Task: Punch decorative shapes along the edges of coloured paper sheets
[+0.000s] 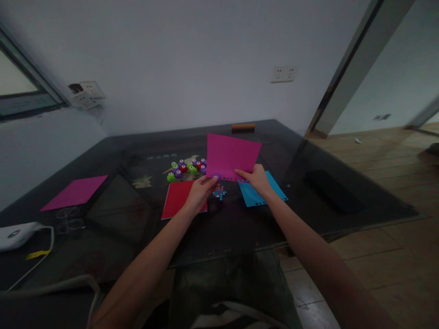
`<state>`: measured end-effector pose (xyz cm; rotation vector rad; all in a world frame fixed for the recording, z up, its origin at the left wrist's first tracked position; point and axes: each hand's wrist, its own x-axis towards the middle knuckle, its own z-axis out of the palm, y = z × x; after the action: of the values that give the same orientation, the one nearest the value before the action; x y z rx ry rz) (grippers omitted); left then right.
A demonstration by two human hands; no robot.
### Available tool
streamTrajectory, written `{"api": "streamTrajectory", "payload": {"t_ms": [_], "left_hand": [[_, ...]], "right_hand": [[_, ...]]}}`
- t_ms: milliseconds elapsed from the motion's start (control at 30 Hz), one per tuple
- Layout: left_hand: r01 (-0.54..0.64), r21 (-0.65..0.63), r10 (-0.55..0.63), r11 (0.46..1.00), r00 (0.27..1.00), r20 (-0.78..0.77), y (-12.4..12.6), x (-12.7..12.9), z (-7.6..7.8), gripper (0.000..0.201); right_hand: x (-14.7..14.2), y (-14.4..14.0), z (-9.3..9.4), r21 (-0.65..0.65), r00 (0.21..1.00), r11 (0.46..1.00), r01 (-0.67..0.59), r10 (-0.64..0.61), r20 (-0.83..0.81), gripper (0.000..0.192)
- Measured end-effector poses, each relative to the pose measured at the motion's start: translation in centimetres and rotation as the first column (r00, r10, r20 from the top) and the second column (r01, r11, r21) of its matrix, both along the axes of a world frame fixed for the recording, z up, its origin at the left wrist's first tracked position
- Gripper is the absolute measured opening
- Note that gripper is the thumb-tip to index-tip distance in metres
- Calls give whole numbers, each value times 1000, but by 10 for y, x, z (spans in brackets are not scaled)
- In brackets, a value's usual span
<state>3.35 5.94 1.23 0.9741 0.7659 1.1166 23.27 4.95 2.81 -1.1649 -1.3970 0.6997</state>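
Raised above the table is a magenta sheet of paper (233, 155), with a row of small holes along its lower edge. My right hand (257, 177) is closed on the sheet's lower right part, thumb on the near face. At the lower left corner, my left hand (203, 189) pinches a small purple one-eyed hole punch (216, 177) against the paper's edge. Below lies a little pile of blue and red paper bits (219, 192). A red sheet (178, 197) rests partly under my left hand. Under my right wrist is a blue sheet (262, 189) with holes along its near edge.
Several green, purple and red one-eyed punches (183, 168) stand behind the red sheet. Another magenta sheet (75, 193) lies left, near glasses (70, 220) and a white device (18, 235) with a cable. A black object (332, 191) lies right; an orange-brown bar (243, 127) sits at the back.
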Motion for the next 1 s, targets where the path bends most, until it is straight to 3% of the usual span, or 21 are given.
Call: {"api": "streamTrajectory", "payload": {"t_ms": [367, 1000], "left_hand": [[-7, 2, 7, 1000, 1000, -19, -1, -1, 2, 33], [-15, 2, 15, 1000, 1000, -10, -1, 0, 1, 33]], "right_hand": [[-1, -2, 4, 19, 993, 999, 33, -35, 115, 18], [-1, -2, 2, 55, 994, 998, 1, -7, 112, 21]]}}
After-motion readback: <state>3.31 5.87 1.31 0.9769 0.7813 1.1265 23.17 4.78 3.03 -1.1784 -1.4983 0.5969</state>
